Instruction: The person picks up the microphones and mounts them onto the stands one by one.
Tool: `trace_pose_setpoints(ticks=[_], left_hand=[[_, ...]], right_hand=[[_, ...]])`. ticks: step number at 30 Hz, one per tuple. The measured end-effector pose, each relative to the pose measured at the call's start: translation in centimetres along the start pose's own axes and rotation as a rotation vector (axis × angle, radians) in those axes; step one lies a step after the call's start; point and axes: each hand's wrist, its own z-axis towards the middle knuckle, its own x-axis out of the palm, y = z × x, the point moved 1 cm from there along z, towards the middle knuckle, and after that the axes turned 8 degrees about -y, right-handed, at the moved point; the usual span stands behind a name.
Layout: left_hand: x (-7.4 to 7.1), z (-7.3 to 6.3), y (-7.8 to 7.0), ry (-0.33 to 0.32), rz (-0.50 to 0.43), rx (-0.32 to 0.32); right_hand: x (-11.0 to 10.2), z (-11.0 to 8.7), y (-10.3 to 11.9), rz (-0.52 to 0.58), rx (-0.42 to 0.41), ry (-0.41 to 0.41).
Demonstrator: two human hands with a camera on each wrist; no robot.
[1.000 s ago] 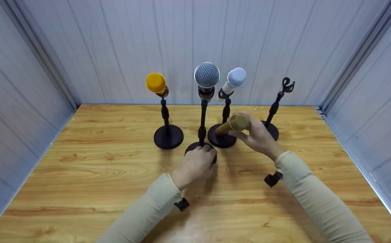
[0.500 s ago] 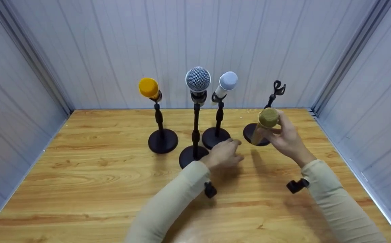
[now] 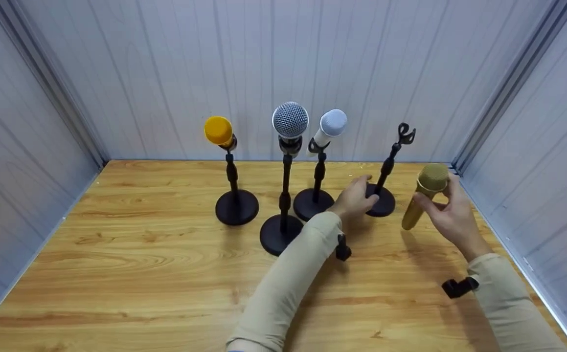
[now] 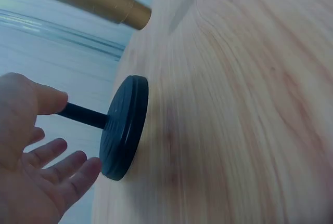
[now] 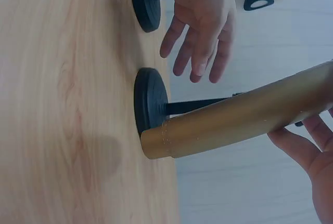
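A gold microphone (image 3: 414,210) is in my right hand (image 3: 455,220), pinched between thumb and fingers below its head and tilted above the table's right side. My left hand (image 3: 355,198) reaches toward a black microphone stand (image 3: 385,201) whose clip (image 3: 406,134) carries no microphone. In the left wrist view the fingers of this hand are spread loosely beside the stand's round base (image 4: 125,128). The thumb lies near the pole there; contact is hard to tell.
Three stands hold microphones: a yellow one (image 3: 218,130) at left, a silver-grille one (image 3: 290,120) in the middle, and a white one (image 3: 333,123) behind it. The wooden table (image 3: 141,274) meets pale panel walls (image 3: 175,73) at the back and sides.
My left hand has left the middle stand's base and moved right to the bare stand. The right hand has carried the gold microphone rightward, past that stand. The view has shifted slightly.
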Motion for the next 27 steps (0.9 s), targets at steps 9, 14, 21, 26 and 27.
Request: trace_pose_setpoints(ticks=[9, 14, 21, 26, 27], left_hand=[[2.6, 1.8, -0.6, -0.035, -0.102, -0.010], [3.4, 2.4, -0.8, -0.070, -0.102, 0.036], [3.9, 2.6, -0.6, -0.101, -0.066, -0.032], [3.8, 2.3, -0.2, -0.086, -0.050, -0.021], [3.7, 2.3, -0.2, -0.086, -0.048, -0.015]], right_hand=[[-1.2, -1.1, -0.8, -0.043, 0.037, -0.001], [-1.1, -1.2, -1.2, -0.031, 0.019, 0.011], [-1.2, -1.5, -1.9, 0.001, 0.029, 0.034], [-1.1, -1.5, -1.8, 0.016, 0.021, 0.036], [-1.1, -1.4, -1.8, 0.011, 0.020, 0.045]])
